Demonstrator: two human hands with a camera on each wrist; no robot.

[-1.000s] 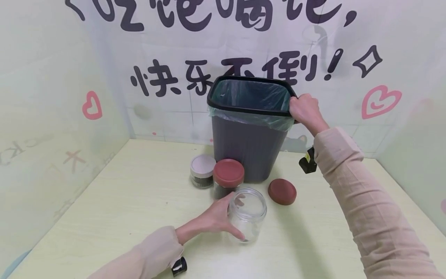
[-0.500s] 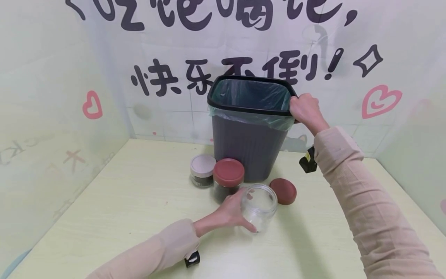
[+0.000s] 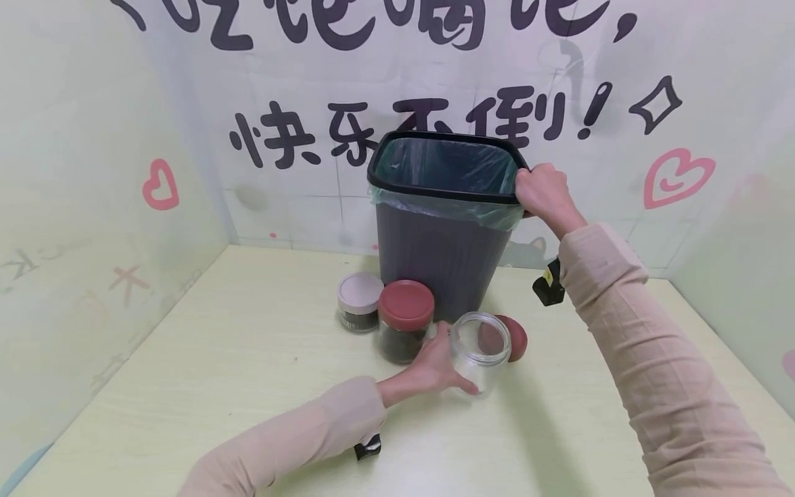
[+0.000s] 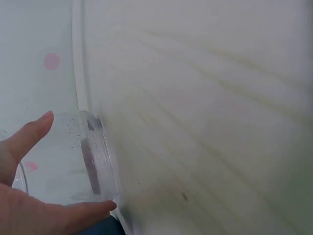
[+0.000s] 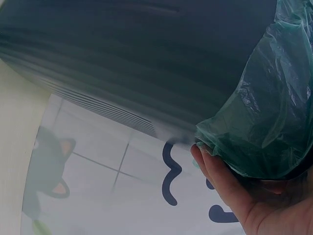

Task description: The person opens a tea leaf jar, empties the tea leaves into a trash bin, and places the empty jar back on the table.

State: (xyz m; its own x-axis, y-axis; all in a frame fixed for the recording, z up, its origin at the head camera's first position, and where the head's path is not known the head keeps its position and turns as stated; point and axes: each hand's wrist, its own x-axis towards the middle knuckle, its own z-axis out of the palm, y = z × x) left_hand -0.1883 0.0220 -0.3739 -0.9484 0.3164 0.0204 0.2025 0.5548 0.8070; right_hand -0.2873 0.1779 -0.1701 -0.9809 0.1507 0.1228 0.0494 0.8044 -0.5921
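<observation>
My left hand (image 3: 435,362) holds a clear, lidless jar (image 3: 479,362) from its left side, thumb and fingers spread round the wall. In the left wrist view that hand (image 4: 29,196) spans the see-through jar (image 4: 93,161), low by the tabletop. The jar overlaps a red lid (image 3: 517,338) lying behind it. My right hand (image 3: 546,197) grips the right rim of a dark grey trash can (image 3: 441,248) lined with a green bag (image 3: 506,219). In the right wrist view the fingers (image 5: 220,181) curl at the rim beneath the bag.
Left of my left hand, against the can's foot, stands a red-lidded jar (image 3: 406,317) with dark contents. Beside it is a smaller jar (image 3: 360,301) with a pale lid. Printed wall sheets (image 3: 298,200) close off the back and both sides of the light wooden table (image 3: 217,386).
My left hand has carried the clear jar to the right and slightly back, so it now covers part of the red lid. The right hand stays on the can's rim.
</observation>
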